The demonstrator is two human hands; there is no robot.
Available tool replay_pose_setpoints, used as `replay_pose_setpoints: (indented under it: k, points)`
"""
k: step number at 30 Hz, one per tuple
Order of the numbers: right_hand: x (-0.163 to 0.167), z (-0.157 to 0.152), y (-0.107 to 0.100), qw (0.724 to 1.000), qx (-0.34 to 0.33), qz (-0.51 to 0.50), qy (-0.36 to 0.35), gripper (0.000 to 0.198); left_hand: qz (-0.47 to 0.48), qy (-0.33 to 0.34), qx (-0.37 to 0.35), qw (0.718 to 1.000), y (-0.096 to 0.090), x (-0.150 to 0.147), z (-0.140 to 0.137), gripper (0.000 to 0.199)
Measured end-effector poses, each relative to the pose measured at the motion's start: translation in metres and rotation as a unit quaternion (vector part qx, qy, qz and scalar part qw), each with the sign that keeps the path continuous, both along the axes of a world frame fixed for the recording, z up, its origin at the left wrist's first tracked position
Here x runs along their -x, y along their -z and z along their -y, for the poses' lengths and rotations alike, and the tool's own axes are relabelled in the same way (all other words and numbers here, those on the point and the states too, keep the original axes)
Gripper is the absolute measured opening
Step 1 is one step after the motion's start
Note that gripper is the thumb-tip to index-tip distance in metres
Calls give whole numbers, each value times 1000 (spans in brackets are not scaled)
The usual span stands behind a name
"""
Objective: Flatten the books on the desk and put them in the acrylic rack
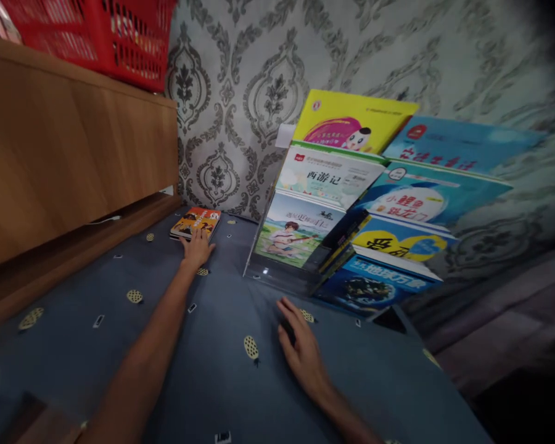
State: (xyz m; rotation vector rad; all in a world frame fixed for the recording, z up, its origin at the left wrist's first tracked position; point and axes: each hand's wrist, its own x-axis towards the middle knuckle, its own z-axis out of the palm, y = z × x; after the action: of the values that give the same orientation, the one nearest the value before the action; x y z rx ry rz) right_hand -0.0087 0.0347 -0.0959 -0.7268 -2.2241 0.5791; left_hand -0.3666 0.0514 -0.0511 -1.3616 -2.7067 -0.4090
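A small pile of books (208,216) with an orange cover on top lies at the far end of the dark blue pineapple-print cloth, near the wall. My left hand (197,248) reaches out to it, fingers spread and resting on the near edge of the top cover. My right hand (301,354) is low over the cloth in front of a clear book rack (277,279), thumb and fingers apart. Between them shows a dark patch that I cannot make out, perhaps shadow. Several picture books stand in tiers in the rack, among them a yellow book (351,117) and a green landscape book (293,231).
A wooden cabinet (83,135) runs along the left, with a red plastic basket (134,49) on top. A white cable end (111,219) sticks out below it. Patterned wallpaper (272,92) covers the wall behind. At right, the cloth-covered surface ends at an edge.
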Motion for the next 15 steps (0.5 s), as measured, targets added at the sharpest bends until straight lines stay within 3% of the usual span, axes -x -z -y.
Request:
replay_pose_setpoints:
  k: [7, 15]
  points:
    - [1, -13, 4, 996, 82, -37, 0, 44, -54, 18, 34, 998, -14, 1, 5, 47]
    - [4, -12, 11, 991, 120, -63, 6, 45, -66, -16, 83, 994, -38, 9, -9, 39]
